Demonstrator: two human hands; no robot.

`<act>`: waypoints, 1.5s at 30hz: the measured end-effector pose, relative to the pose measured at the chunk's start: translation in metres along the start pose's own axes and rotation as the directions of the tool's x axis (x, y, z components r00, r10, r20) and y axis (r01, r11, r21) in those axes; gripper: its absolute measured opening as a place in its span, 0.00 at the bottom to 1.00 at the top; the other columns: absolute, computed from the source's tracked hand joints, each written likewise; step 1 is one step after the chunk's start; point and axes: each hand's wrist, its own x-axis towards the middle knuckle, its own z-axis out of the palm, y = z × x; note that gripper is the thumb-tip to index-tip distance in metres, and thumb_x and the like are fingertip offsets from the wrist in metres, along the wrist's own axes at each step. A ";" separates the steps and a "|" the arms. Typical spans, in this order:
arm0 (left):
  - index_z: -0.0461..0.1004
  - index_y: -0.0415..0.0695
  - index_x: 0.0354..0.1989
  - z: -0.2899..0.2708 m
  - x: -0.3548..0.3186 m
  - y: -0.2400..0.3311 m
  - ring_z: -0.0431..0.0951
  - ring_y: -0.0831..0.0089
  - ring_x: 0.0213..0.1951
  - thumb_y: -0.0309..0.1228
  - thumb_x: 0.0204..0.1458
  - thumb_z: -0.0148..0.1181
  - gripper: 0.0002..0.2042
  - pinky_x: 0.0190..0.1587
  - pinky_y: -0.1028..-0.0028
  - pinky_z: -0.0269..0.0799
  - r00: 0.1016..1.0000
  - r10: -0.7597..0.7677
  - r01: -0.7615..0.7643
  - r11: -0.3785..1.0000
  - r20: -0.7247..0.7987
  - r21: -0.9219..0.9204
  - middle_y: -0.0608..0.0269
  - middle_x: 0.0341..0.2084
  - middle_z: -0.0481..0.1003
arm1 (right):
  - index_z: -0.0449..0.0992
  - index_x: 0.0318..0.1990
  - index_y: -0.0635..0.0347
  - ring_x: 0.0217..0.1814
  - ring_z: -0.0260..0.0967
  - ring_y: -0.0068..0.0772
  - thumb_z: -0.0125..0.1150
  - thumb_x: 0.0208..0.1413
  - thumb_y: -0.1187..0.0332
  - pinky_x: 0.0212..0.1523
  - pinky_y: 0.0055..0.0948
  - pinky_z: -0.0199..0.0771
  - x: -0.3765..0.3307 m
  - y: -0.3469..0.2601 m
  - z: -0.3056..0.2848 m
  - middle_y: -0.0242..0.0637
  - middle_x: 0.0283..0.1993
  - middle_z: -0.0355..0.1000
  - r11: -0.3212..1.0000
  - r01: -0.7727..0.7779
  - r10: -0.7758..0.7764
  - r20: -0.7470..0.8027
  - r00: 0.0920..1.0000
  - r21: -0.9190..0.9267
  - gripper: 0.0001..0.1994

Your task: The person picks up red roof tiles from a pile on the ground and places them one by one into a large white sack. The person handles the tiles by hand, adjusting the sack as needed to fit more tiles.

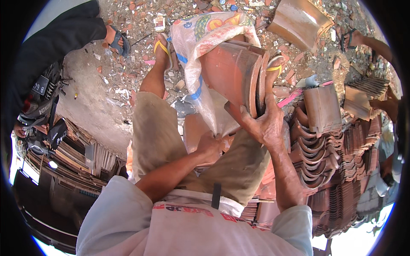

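Observation:
A white woven plastic sack with printed colours and blue stripes lies between my knees, its mouth toward me. Several reddish clay roof tiles are stacked partly inside it, with their near ends sticking out; their far ends are hidden by the sack. My left hand is closed on the sack's near edge, pulling a fold of it taut. Around the near right corner of the stacked tiles wraps my right hand, thumb on the near side; some of its fingers are hidden behind the tiles.
Curved roof tiles stand in rows at my right, with a loose tile on top. A large tile lies far right on rubble-strewn ground. A motorbike is at left. Other people's feet and a hand show at the sides.

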 end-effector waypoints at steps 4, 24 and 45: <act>0.76 0.29 0.43 0.007 0.020 -0.044 0.83 0.46 0.39 0.42 0.65 0.57 0.21 0.43 0.55 0.75 0.994 0.067 -0.058 0.993 -0.090 0.108 0.36 0.34 0.80 | 0.66 0.62 0.73 0.42 0.80 0.39 0.73 0.50 0.64 0.48 0.35 0.79 0.015 -0.009 0.013 0.51 0.42 0.80 0.993 0.119 -0.119 -0.028 0.993 0.026 0.34; 0.79 0.40 0.42 -0.142 0.052 0.358 0.78 0.75 0.35 0.40 0.64 0.62 0.14 0.41 0.73 0.74 0.540 0.836 -0.742 0.417 0.099 0.524 0.62 0.32 0.81 | 0.72 0.44 0.65 0.41 0.77 0.60 0.73 0.44 0.58 0.45 0.53 0.74 0.066 -0.030 0.049 0.55 0.35 0.76 0.971 -0.003 0.013 -0.042 0.999 0.240 0.25; 0.80 0.41 0.47 -0.081 0.166 0.470 0.81 0.52 0.42 0.36 0.53 0.62 0.16 0.48 0.59 0.76 0.323 0.416 -0.889 -0.174 0.850 0.423 0.47 0.35 0.81 | 0.65 0.41 0.64 0.36 0.78 0.63 0.73 0.48 0.60 0.40 0.54 0.77 0.109 -0.011 0.045 0.56 0.32 0.76 0.973 0.071 -0.077 0.019 0.997 0.219 0.23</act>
